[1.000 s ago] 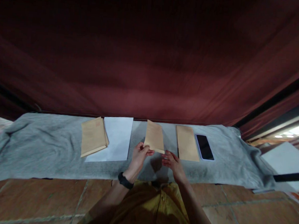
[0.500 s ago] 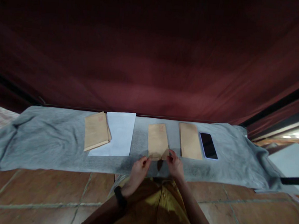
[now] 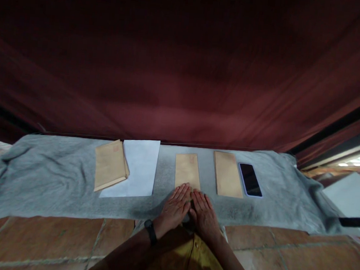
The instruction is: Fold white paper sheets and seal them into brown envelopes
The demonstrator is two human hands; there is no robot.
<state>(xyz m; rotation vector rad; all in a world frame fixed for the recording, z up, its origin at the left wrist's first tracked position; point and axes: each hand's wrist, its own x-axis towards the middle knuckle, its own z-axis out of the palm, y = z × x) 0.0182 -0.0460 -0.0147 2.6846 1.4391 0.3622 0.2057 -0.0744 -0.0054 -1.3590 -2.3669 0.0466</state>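
A brown paper envelope [image 3: 187, 169] lies in front of me on the grey cloth, with a faint reddish print near its top right corner. My left hand [image 3: 177, 205] rests flat on its near end, fingers stretched out. Beside it, my right hand [image 3: 204, 212] also lies flat over the near edge, its fingertips close to the left ones. The envelope's near end is hidden under both hands. To the right sits a stack of brown envelopes [image 3: 228, 174]. On the left, more brown envelopes [image 3: 110, 165] overlap a white sheet of paper [image 3: 140, 169].
A phone [image 3: 250, 180] with a pale purple edge lies right of the envelope stack. The grey cloth [image 3: 48, 178] covers a narrow bench-like surface. Dark red fabric [image 3: 171, 88] hangs behind it, and tiled floor [image 3: 59, 242] shows below.
Both hands went from pinching the envelope's near edge to lying flat on it, closer together. The view has shifted slightly.
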